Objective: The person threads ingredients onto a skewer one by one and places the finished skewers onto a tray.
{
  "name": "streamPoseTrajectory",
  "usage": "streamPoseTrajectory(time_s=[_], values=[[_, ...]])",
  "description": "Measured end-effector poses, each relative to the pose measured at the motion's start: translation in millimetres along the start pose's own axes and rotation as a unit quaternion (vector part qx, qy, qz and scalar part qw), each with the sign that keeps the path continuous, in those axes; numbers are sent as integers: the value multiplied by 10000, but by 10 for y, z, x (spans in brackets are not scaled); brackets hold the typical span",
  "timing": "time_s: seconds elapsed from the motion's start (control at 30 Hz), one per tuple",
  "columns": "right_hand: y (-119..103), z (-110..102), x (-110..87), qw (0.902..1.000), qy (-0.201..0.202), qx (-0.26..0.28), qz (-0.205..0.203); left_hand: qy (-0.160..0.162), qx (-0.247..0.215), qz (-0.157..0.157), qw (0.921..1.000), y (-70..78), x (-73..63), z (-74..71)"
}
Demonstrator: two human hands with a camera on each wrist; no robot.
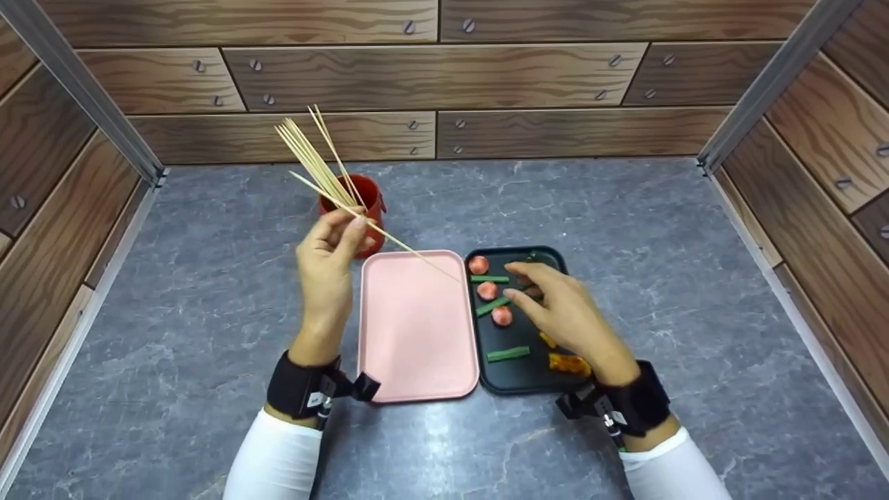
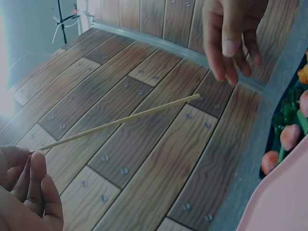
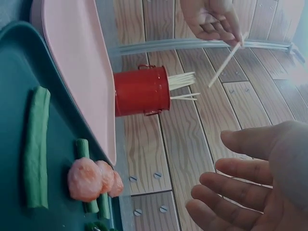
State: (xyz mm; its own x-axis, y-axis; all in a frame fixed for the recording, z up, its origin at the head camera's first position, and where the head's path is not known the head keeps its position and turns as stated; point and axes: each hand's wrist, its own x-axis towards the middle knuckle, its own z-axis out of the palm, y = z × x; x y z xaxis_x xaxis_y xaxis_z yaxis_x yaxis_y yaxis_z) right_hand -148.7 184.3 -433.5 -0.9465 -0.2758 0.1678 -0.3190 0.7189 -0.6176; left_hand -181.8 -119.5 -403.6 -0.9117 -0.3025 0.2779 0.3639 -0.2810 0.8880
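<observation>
The left hand (image 1: 328,262) pinches the stick (image 1: 399,242), its axis running ten to four o'clock, tip seemingly above the pink tray (image 1: 417,340); the right hand (image 1: 561,305), empty, fingers parted, lies beyond toward three o'clock.

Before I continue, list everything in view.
Walls: three, brown, back and sides.
Table: one, grey, inside walls.
Pink tray: one, pink, centre.
Dark tray: one, dark green, right.
Balls: three, pinkish, dark tray.
Sticks: three visible, green, dark tray.
Chunks: two visible, yellow-orange, dark tray.
Leafy bits: count unclear, green, dark tray.
Bucket: one, red, behind pink tray.
Loose skewer: one, tan, over pink tray.
Other skewers: several, tan, in bucket.
Sleeves: two, white, near edge.
Wristbands: two, black, beyond sleeves.
Left hand: one, pinching loose skewer.
Right hand: one, above dark tray.
</observation>
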Motion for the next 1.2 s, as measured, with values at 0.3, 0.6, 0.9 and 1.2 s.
streamPoseTrajectory(time_s=[0.3, 0.6, 0.9, 1.2], values=[[28, 41, -32, 9995, -70, 1, -299, -523, 385, -298, 9974, -133, -131, 155], [18, 131, -29, 9985, -360, -80, -405, -908, 321, -555, 9938, -266, -203, 227], [-3, 178, -14, 9950, -455, -414, -787, -1058, 334, -698, 9914, -326, -230, 263], [-18, 205, -31, 9931, -272, -532, -1008, -1209, 426, -916, 9875, -390, -302, 320]])
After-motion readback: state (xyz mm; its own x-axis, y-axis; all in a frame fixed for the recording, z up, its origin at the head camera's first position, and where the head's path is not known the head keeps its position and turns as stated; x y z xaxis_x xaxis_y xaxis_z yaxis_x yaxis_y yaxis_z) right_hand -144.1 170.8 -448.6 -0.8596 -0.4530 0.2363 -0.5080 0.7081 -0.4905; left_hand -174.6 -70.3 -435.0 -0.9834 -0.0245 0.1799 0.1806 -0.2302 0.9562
